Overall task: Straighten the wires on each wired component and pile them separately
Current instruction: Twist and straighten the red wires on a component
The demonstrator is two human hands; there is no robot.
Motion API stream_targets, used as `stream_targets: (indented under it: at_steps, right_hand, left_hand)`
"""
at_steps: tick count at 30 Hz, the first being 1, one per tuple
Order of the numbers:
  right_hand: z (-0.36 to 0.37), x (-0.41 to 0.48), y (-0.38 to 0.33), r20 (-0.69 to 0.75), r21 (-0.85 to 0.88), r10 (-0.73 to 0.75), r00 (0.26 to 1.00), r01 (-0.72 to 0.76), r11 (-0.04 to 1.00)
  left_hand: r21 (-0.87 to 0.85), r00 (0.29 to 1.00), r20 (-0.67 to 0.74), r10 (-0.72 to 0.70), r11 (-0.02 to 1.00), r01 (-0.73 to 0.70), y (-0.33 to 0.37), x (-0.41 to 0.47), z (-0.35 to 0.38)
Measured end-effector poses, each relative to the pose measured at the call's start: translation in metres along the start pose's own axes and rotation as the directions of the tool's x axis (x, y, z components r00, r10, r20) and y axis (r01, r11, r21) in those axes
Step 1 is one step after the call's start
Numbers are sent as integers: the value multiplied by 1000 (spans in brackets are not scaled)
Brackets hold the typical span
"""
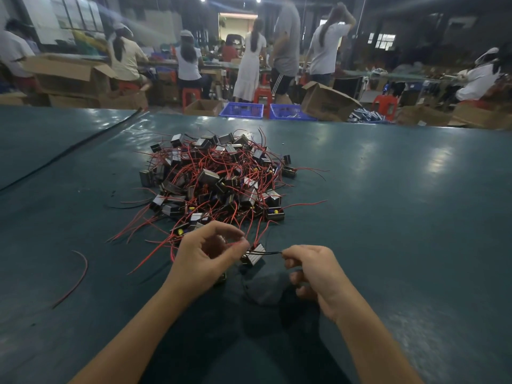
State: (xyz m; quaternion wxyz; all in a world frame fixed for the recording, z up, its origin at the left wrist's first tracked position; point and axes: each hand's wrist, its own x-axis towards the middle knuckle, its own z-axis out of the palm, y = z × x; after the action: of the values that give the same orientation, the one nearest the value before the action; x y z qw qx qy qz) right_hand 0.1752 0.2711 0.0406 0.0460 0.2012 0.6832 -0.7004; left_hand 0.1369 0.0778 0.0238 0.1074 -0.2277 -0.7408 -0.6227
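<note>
1. Noted: component held just above the table, between both hands, just in front of the heap.
2. Left hand: thumb and forefinger in a narrow pinch at the component's left edge. Body or red lead, cannot tell.
3. Right hand: fingertips pinching the black wire, stretched taut to the right.
4. Judged step: straightening this lead. Anchor firmly with the left pinch. Slide the right pinch outward along the wire under light, even tension, without jerking at the joint.
5. Probably same for the red lead, then lay down well apart from the heap.
6. Risk: snagging on red leads trailing from the heap. Lift clear first.
</note>
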Motion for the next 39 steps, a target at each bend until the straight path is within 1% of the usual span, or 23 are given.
stream_targets:
  at_steps: [3,6,8,10,11,12,13,14,17,19,20,23,26,28,30,31,33,35,37,39]
  right_hand:
    - [-8,0,-1,32,-104,-58,998,61,993]
    - [-8,1,-1,84,-191,-120,989,135,972]
    - [-8,4,3,38,-248,-200,979,203,947]
    - [-7,7,7,-71,-293,-348,935,313,903]
    - [-6,8,9,-120,-325,-441,890,384,864]
    - [-4,8,11,-140,-358,-526,839,453,817]
    - [-2,7,12,-126,-384,-589,798,508,771]
    - [2,7,14,-85,-402,-623,778,545,736]
    - [12,6,22,102,-456,-621,777,592,665]
    - [15,5,25,191,-501,-616,764,616,608]
    - [17,5,25,222,-500,-616,756,631,594]
    - [17,4,25,274,-435,-583,765,639,634]
    - [18,5,27,289,-458,-536,794,606,651]
    - [20,5,28,279,-461,-533,799,598,655]
    - [22,6,28,248,-383,-555,794,607,696]
    - [23,6,27,230,-331,-565,792,610,720]
    - [23,7,27,177,-252,-563,808,590,767]
    - [22,8,27,109,-179,-531,840,542,821]
    - [21,9,26,67,-96,-506,860,510,855]
    - [20,10,26,31,-85,-502,864,503,860]
  left_hand:
    - [-82,999,8,-54,995,54,1,5,-9]
    - [-54,999,24,-31,998,33,1,7,-12]
    - [-32,1000,-4,-20,999,19,-1,8,-11]
    - [-11,1000,-2,-4,1000,4,-5,8,-10]
    - [8,1000,16,13,1000,-14,-6,8,-9]
    - [37,998,46,43,998,-44,-7,7,-10]
    - [72,993,90,77,994,-84,-8,5,-10]
    - [115,983,144,113,985,-130,-10,5,-11]
    - [244,935,292,200,930,-275,-13,5,-12]
    - [306,900,330,286,869,-389,-16,7,-13]
    - [329,890,333,312,846,-420,-17,8,-13]
    - [361,888,357,291,833,-419,-18,9,-15]
    - [379,895,390,216,849,-369,-22,9,-17]
    - [410,901,388,193,840,-356,-23,9,-17]
    - [406,911,360,200,846,-346,-23,10,-17]
    - [386,923,329,198,864,-323,-23,9,-16]
    - [322,962,230,147,922,-217,-21,8,-13]
    - [230,987,153,47,970,-82,-20,7,-12]
    - [136,989,140,-41,990,21,-18,7,-12]
    - [87,987,147,-70,995,57,-15,7,-12]
